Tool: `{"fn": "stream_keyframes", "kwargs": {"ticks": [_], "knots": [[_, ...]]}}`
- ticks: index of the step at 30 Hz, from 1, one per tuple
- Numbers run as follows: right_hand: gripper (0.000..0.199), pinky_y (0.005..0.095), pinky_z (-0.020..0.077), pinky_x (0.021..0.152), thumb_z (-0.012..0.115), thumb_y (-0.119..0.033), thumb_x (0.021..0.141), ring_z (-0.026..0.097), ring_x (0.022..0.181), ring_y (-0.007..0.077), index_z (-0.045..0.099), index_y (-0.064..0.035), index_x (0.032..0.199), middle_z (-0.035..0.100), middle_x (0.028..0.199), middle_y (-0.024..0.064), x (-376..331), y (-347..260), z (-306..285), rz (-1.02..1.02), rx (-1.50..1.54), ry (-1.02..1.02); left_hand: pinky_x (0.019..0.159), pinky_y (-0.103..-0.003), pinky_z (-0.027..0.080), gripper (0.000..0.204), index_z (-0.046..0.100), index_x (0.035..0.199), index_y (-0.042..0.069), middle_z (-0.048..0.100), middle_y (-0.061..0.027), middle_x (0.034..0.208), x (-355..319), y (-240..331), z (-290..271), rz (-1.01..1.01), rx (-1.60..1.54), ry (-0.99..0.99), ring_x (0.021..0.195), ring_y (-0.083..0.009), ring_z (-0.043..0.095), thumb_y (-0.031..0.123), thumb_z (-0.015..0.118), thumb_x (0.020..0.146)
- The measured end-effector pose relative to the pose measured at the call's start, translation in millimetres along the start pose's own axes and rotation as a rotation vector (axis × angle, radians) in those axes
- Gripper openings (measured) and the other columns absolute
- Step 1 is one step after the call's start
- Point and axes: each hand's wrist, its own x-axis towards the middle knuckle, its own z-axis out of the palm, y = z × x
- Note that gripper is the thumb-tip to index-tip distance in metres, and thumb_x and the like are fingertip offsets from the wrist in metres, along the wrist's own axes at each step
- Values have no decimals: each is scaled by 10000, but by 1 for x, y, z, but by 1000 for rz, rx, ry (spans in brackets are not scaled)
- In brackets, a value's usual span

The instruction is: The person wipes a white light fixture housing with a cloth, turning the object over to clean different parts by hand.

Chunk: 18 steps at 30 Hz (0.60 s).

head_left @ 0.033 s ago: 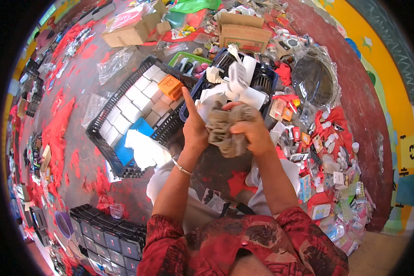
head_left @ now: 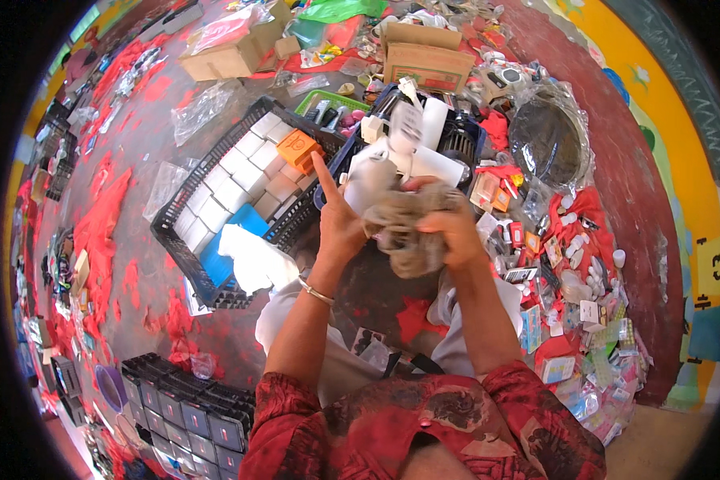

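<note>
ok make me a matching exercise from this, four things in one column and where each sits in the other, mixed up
Things:
1. grey cloth
2. orange box
3. cardboard box
4. thin bracelet

Places:
A. on the left wrist
B. bunched between both hands
C. in the black crate among white boxes
D. on the floor at the far side, beyond the crates

Pairs: 1-B, 2-C, 3-D, 4-A

A red, dark-patterned short-sleeved shirt, pale trousers (light grey), and a thin metal bangle.
</note>
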Motion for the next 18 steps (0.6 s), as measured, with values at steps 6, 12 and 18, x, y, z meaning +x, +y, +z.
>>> {"fn": "stream_keyframes", "kwargs": {"ticks": [6, 12, 18], "knots": [[551, 403, 461, 892, 509, -113, 545, 561, 973, 296, 487, 0, 1084, 556, 1021, 155, -29, -7, -100, -315, 434, 102, 847, -376, 469, 1266, -242, 1381, 108, 563, -225, 1092, 11, 16, -12, -351, -556, -131, 945, -286, 597, 63, 729, 571], [481, 402, 425, 928, 469, -103, 583, 534, 1007, 304, 493, 8, 1051, 546, 1027, 161, -28, -33, -105, -322, 438, 148, 903, -385, 428, 1246, -241, 1388, 132, 539, -228, 1148, 10, 15, -9, -275, -736, -223, 1006, -305, 574, 58, 697, 573], [432, 375, 474, 850, 521, -24, 630, 583, 908, 265, 503, -6, 1061, 573, 977, 133, -7, -34, -90, -244, 314, 151, 871, -378, 451, 1251, -250, 1385, 146, 529, -225, 1164, 11, 19, 2, -262, -731, -282, 1017, -294, 568, 46, 697, 574]]}}
